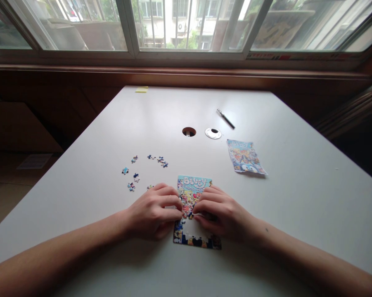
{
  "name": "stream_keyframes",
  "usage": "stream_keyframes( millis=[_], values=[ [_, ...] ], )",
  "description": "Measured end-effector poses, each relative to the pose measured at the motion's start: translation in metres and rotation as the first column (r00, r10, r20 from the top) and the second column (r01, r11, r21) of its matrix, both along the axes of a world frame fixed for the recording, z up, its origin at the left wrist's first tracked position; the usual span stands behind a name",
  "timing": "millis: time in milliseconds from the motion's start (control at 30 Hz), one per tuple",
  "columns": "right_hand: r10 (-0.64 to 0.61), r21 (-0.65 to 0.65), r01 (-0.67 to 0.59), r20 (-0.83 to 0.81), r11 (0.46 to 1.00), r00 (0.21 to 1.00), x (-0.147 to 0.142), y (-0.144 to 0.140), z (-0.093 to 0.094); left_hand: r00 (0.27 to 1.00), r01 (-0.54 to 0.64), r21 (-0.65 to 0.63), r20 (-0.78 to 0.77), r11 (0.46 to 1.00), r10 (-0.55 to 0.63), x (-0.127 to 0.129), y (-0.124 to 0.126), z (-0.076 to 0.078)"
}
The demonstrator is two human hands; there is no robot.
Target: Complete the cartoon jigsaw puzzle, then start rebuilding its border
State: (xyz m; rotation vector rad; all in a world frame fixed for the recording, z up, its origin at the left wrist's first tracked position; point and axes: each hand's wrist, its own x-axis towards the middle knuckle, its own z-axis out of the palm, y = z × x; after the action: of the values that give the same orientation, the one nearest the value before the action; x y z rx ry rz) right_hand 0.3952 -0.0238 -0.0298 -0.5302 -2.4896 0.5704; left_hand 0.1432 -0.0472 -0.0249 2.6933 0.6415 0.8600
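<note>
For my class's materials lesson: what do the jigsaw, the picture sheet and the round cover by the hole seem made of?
Jigsaw: probably cardboard, printed finish; flat interlocking pieces suggest it.
Picture sheet: likely thin paper, printed finish; lower edge looks wavy.
Round cover: metal or silvery plastic, shiny; its bright rim fits either.

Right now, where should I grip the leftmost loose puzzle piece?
Probably by its left and right edges, pinched from above with the left hand, the nearer one. The leftmost loose puzzle piece looks flat on the table, apart from its neighbours, so fingertips should fit around it.
</note>
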Motion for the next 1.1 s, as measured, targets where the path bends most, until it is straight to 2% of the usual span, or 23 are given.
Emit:
stream_keyframes(
  millis=[167,600,867,1100],
  values=[
    [0.003,0.043,-0.005,0.039,0.999,0.999,0.0007,-0.0014,0.0041,1.000,0.003,0.002,0.004,1.000,-0.003,0.0000,-0.0005,-0.0001],
    [-0.007,0.188,-0.020,0.140,0.982,0.990,0.0024,-0.0038,0.0005,1.000,0.005,0.017,-0.011,1.000,-0.005,-0.0001,-0.0003,-0.0009],
    [0.002,0.177,-0.024,0.125,0.984,0.992,0.0011,-0.0032,0.0039,0.995,-0.041,0.036,-0.087,0.999,0.044,-0.0005,-0.0010,-0.0012],
    [0.008,0.165,-0.028,0.120,0.986,0.993,0.0019,-0.0029,0.0022,0.996,-0.048,0.058,-0.075,0.997,0.052,-0.0008,-0.0018,-0.0021]
  ],
)
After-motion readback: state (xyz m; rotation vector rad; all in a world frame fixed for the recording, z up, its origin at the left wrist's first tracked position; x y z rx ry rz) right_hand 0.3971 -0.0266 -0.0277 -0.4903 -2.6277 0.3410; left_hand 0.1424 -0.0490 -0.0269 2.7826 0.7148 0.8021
